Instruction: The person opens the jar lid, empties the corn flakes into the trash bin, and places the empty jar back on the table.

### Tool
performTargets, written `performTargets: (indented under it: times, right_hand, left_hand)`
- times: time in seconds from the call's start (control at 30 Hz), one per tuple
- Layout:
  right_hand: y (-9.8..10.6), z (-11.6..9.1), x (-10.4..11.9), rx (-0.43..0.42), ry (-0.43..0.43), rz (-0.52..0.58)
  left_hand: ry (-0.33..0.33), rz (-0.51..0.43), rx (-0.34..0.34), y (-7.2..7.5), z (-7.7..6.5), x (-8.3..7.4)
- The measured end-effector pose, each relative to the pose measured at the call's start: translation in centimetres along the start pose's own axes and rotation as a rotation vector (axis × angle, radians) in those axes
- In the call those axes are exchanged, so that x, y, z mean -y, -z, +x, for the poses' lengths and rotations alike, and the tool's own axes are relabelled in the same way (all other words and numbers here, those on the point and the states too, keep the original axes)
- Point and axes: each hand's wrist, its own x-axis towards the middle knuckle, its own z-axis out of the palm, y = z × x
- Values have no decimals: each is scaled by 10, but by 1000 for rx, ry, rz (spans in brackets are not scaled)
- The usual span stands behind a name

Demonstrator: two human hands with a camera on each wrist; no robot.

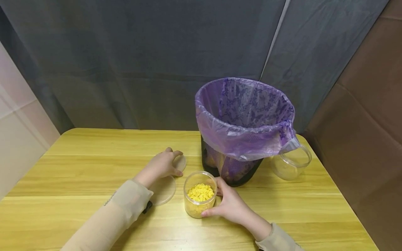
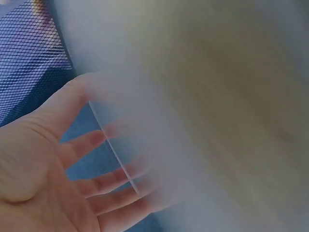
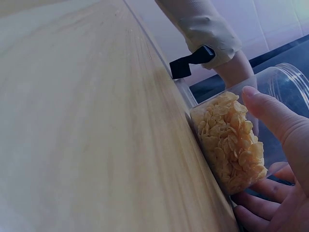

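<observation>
My right hand grips a clear plastic jar from its right side. The jar stands upright and open on the table, part filled with yellow flakes. In the right wrist view the thumb lies along the wall of the jar, with the flakes heaped at its bottom. My left hand spans a round clear lid between thumb and fingers, left of the bin. In the left wrist view the lid's thin edge crosses in front of the fingers. Another clear lid lies flat under the left wrist.
A mesh bin lined with a purple bag stands behind the jar. To its right, a second clear jar leans tilted beside the bag's edge. Dark cloth hangs behind the wooden table.
</observation>
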Motion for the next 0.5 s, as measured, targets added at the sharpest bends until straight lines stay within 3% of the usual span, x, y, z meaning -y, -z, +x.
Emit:
performTargets:
  times: [0.3, 0.5]
  right_hand:
    - [0, 1, -1, 2, 5, -7]
    - [0, 1, -2, -2, 0, -13]
  left_hand:
    - [-1, 20, 17, 1, -1, -1]
    - [-43, 6, -14, 4, -1, -2]
